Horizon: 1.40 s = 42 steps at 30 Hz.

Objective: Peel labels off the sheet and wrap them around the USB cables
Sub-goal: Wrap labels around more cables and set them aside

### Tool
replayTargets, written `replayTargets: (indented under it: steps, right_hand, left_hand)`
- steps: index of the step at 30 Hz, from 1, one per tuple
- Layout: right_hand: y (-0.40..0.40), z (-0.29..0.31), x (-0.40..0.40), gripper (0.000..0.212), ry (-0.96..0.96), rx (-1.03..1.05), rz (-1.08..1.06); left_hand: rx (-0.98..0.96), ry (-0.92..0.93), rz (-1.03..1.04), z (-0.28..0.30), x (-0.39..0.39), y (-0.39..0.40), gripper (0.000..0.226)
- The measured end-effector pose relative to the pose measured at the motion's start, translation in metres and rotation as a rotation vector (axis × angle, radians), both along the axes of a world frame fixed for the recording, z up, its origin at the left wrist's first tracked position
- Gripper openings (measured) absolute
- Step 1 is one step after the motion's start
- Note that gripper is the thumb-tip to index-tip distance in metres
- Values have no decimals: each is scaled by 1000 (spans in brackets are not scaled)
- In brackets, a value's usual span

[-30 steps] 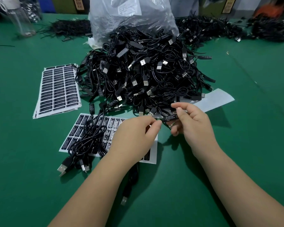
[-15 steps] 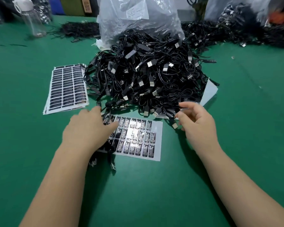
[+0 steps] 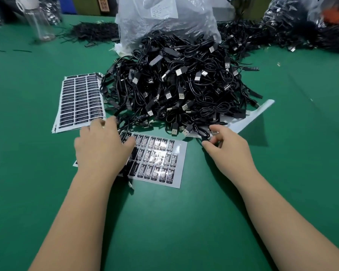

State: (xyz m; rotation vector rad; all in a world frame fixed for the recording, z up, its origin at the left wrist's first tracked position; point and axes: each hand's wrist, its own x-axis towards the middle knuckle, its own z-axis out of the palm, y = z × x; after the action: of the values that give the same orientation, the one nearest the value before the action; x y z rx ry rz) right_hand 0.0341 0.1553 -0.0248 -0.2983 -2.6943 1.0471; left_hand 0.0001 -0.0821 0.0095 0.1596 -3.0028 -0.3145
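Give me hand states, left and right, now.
Left hand: open, palm down on the label sheet, holding nothing visible.
Right hand: fingers pinching a black cable at the pile's edge.

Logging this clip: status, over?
Left hand flat on label sheet. Right hand pinching cable at pile edge. Nothing blocking.

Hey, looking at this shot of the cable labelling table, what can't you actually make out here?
- Head view: the left hand covers the left end of the label sheet.
- A cable shows below that hand; whether the hand holds it is hidden.
- Glare washes out print mid-sheet.
- The right hand pinches a cable at the pile; its far end is lost in the tangle.
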Motion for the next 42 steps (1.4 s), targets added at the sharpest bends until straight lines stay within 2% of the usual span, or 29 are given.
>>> replayTargets:
  steps: [2, 3, 4, 7, 9, 12, 15, 19, 21, 23, 25, 27, 28, 30, 32, 35, 39, 41, 42]
  right_hand:
    - [1, 2, 1, 38, -10, -52, 27]
    - [1, 3, 2, 37, -12, -84, 40]
    - [1, 3, 3, 38, -17, -114, 52]
    - [-2, 5, 5, 54, -41, -254, 59]
    - [-5, 6, 7, 68, -52, -406, 54]
    - [-7, 7, 11, 71, -91, -598, 62]
    - [-8, 10, 14, 58, -163, -769, 139]
    - [-11, 18, 23, 27, -241, -940, 359]
    - [-10, 26, 29, 26, -260, -938, 487]
    - [-11, 32, 37, 33, -289, -821, 636]
    - [-16, 35, 42, 34, -392, -759, 751]
    - [-21, 36, 46, 23, -445, -698, 824]
    - [-23, 37, 46, 15, -435, -613, 820]
    - [-24, 37, 41, 40, -411, -525, 672]
    - [-20, 34, 32, 56, -381, -681, 382]
    - [-13, 29, 22, 35, -270, -908, 139]
    - [-6, 25, 16, 22, -205, -1070, 67]
    - [-4, 25, 14, 12, -177, -1094, 53]
    - [-3, 25, 14, 14, -162, -1111, 59]
  left_hand:
    - [83, 301, -95, 4, 10, 7, 48]
    - [155, 414, -185, 7, 16, 13, 39]
    - [206, 450, -288, 9, 22, 20, 32]
    - [272, 237, -515, 1, 32, 42, 30]
    - [364, 106, -551, -6, 34, 50, 33]
    - [519, 53, -528, -12, 36, 55, 31]
    - [674, 35, -468, -13, 36, 57, 17]
    - [957, -128, -312, -15, 34, 58, 27]
    - [1140, -265, -245, -12, 32, 59, 28]
    - [1327, -370, -257, -9, 32, 59, 33]
    - [1434, -402, -291, -7, 32, 58, 35]
    - [1497, -392, -298, -6, 31, 56, 27]
    - [1507, -374, -299, -6, 30, 54, 23]
    - [1420, -327, -342, -7, 29, 51, 15]
    - [1327, -361, -445, -5, 30, 48, 15]
    - [1260, -509, -600, 0, 34, 46, 11]
    - [1154, -638, -710, 0, 37, 49, 35]
    - [1120, -675, -694, 0, 37, 51, 41]
    - [1104, -686, -672, 0, 38, 52, 40]
